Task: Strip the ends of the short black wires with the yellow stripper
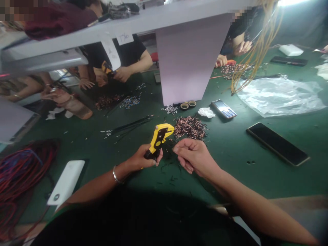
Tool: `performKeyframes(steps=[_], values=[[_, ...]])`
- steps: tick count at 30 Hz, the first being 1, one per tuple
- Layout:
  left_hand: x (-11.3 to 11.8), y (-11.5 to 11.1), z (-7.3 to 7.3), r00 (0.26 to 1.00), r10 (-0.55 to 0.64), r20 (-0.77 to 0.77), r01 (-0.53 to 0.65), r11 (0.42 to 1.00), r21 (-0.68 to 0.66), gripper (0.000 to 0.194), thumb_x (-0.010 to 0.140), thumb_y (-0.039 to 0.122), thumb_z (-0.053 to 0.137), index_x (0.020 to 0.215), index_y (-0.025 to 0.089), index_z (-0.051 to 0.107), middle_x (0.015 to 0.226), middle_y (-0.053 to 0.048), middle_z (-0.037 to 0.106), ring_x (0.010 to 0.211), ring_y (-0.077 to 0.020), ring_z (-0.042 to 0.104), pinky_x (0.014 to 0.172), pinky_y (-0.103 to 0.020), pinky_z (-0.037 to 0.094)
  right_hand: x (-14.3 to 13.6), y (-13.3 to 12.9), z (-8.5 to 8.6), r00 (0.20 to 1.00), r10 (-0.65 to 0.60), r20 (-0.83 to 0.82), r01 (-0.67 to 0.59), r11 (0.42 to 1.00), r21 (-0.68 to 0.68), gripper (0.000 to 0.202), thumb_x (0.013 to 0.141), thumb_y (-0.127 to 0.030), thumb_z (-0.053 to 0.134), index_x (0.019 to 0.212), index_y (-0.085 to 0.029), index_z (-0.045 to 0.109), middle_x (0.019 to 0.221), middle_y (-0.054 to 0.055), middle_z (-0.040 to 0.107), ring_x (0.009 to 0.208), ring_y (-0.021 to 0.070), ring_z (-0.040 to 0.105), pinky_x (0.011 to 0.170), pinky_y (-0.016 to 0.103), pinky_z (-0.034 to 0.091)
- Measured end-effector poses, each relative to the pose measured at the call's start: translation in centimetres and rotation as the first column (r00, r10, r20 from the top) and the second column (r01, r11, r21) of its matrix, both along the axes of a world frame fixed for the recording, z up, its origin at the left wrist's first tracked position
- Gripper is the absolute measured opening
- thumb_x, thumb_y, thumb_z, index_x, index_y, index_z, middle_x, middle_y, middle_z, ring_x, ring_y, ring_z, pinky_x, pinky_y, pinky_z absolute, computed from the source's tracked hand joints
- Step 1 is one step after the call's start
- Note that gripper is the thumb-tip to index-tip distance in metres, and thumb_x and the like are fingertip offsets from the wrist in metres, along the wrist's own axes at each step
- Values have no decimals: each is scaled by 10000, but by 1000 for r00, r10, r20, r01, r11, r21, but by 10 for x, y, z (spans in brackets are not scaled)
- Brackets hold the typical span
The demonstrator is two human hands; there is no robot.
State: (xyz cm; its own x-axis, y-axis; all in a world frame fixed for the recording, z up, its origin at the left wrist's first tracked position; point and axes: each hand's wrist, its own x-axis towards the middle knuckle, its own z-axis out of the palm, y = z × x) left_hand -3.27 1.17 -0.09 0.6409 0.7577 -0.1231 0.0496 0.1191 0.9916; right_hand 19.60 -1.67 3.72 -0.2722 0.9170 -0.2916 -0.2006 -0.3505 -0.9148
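My left hand (146, 157) is wrapped round the black handles of a yellow and black wire stripper (158, 139), whose jaws point up and to the right. Just right of the tool, my right hand (191, 155) has thumb and forefinger pinched together; anything between the fingertips is too small to make out. Beyond the right hand lies a pile of short copper-ended black wire pieces (190, 127). Small black scraps (173, 179) are scattered on the green table below the hands. A bundle of black wires (133, 124) lies behind the tool, to the left.
Coiled red and blue cables (23, 171) and a white power bank (66, 182) lie left. A dark phone (278, 143), keypad phone (223, 109) and clear plastic bag (279, 97) are at right. A white panel (191, 61) stands ahead; people's hands work beyond.
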Motion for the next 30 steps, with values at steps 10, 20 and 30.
performKeyframes(steps=[10, 20, 30], values=[[1, -6, -6, 985, 163, -60, -168, 983, -80, 274, 711, 298, 777, 816, 123, 593, 576, 23, 582, 436, -99, 543, 443, -238, 487, 0, 2, -3, 1000, -14, 19, 13, 1000, 9, 163, 736, -323, 696, 676, -200, 607, 394, -76, 549, 258, 41, 351, 277, 185, 252], [4, -4, -6, 968, 251, 9, -245, 954, -172, 218, 666, 199, 736, 819, 129, 597, 567, 38, 568, 421, -90, 520, 413, -217, 432, 8, 11, -7, 993, -68, 96, 61, 995, 75, 147, 691, -321, 720, 693, -185, 664, 416, -72, 534, 301, 43, 361, 316, 198, 260], [-1, 7, -5, 938, -4, 346, 132, 929, -346, 411, 589, 159, 663, 989, 69, 658, 782, -98, 654, 645, -206, 621, 627, -374, 517, 9, 16, -6, 970, -99, 222, 77, 991, 106, 154, 685, -328, 694, 645, -187, 650, 394, -66, 517, 284, 45, 348, 325, 208, 238]])
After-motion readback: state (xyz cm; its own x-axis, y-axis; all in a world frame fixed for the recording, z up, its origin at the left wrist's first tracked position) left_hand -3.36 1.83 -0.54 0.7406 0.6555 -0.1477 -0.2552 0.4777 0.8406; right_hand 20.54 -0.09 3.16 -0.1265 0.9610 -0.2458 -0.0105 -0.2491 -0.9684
